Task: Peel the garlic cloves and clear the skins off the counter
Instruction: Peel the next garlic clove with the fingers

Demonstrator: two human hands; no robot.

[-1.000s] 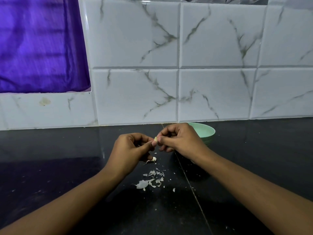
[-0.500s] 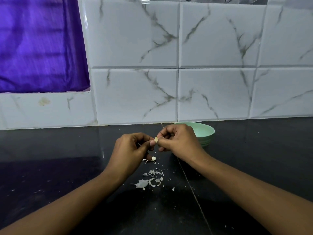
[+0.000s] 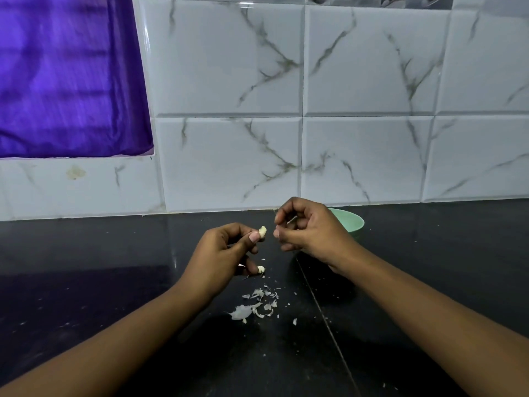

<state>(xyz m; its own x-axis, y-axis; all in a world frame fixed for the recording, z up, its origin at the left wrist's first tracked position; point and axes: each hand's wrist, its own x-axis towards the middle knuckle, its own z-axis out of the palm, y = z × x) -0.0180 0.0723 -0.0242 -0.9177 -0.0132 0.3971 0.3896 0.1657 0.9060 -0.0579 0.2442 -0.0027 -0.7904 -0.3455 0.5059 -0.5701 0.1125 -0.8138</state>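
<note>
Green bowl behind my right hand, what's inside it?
Only part of the far inner wall of the green bowl shows, pale and bare. The right hand covers much of it and the rim hides the bottom, so any contents cannot be seen.

Tabletop (image 3: 114,267): black, glossy, dusty with pale specks. A thin seam (image 3: 323,310) runs diagonally across it. Near centre lies a loose scatter of garlic skins (image 3: 254,306), the largest flake (image 3: 240,312) at the left edge and a stray chip (image 3: 294,321) just right. A small clove (image 3: 261,270) lies behind the scatter. A mint-green bowl (image 3: 353,222) stands at the back, near the wall tiles.
</note>
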